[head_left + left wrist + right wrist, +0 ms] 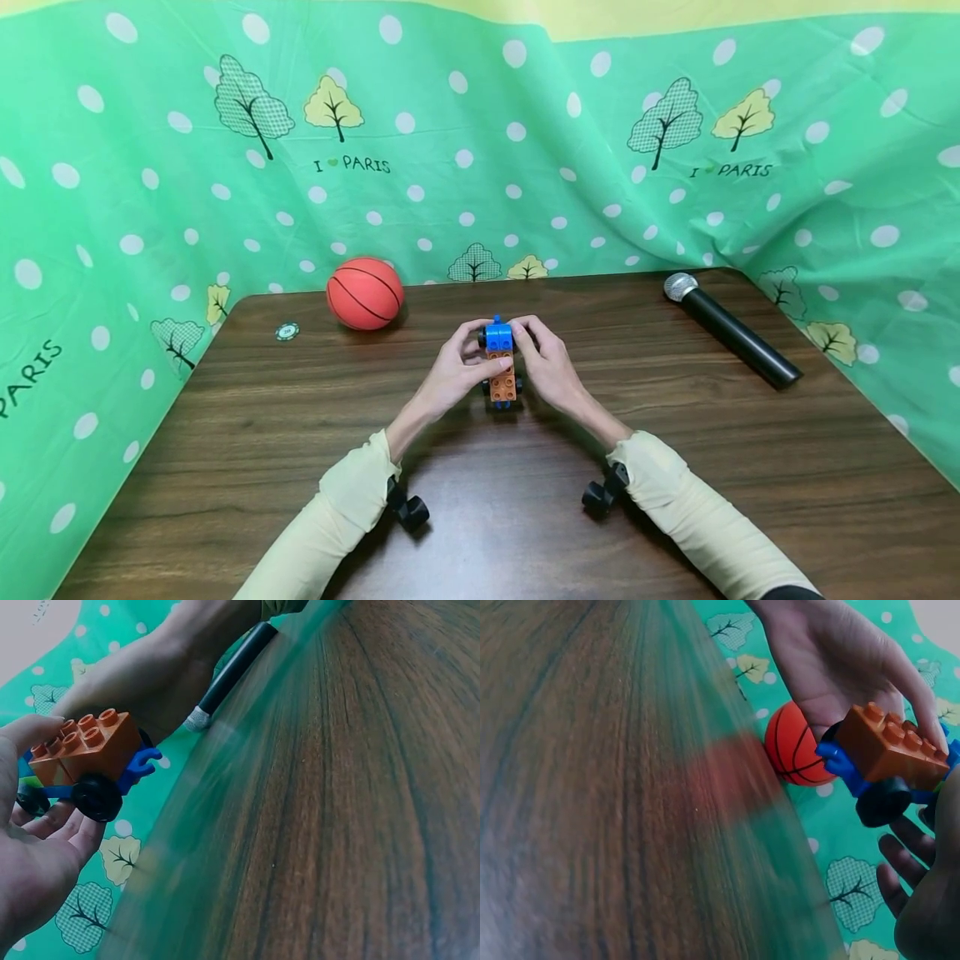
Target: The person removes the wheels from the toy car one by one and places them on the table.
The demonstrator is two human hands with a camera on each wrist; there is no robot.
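Observation:
A toy car of building blocks (503,388) is held between both hands above the table. It has orange bricks (101,750), a blue brick (498,337) at its far end, a blue base and black wheels (883,801). My left hand (453,372) grips it from the left, thumb on top of the orange bricks and fingers underneath in the left wrist view. My right hand (553,368) holds the far end from the right, fingertips at the blue brick. In the right wrist view its other fingers (904,859) spread below the car, while its thumb is hidden.
A red toy basketball (365,293) sits at the back left of the wooden table (247,467), with a poker chip (287,332) beside it. At the back right lies a black microphone (738,333) with a silver head. A green dotted cloth (465,125) hangs behind.

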